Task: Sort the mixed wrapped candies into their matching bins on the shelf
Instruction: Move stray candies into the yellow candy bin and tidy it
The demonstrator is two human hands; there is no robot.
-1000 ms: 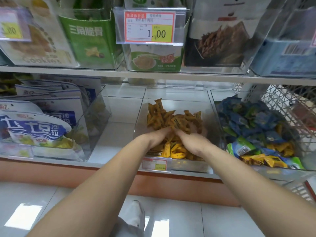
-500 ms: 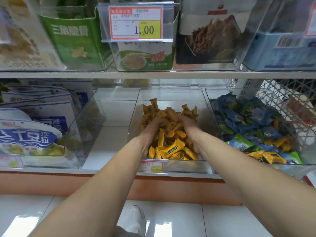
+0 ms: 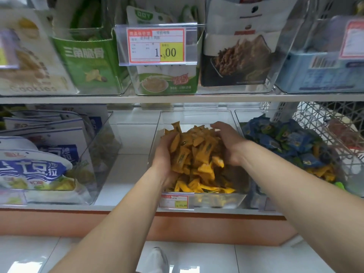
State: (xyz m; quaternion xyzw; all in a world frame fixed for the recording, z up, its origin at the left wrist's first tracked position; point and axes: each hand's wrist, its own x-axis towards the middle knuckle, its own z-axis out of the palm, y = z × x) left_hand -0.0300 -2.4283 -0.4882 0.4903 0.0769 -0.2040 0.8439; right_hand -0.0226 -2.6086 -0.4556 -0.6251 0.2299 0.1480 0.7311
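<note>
A heap of yellow wrapped candies [image 3: 197,154] fills the clear middle bin [image 3: 216,200] on the lower shelf. My left hand [image 3: 166,158] cups the heap from its left side, fingers curled up round the candies. My right hand [image 3: 230,144] cups it from the right, fingers curved over the top of the pile. Together both hands hold a big scoop of candies raised above the ones lying on the bin floor. The bin to the right [image 3: 354,186] holds blue wrapped candies [image 3: 275,138] mixed with some yellow [image 3: 323,172] and green ones [image 3: 339,185].
A clear bin of white and blue snack bags [image 3: 39,166] stands at the left, with a bare shelf gap [image 3: 126,170] beside the middle bin. The upper shelf [image 3: 177,98] with boxed snacks and a price tag [image 3: 155,45] hangs close above. A white wire basket [image 3: 325,131] sits at the far right.
Both hands have dug under the yellow candies and lifted a large heap, moving back and apart round the pile. The camera has moved closer to the shelf.
</note>
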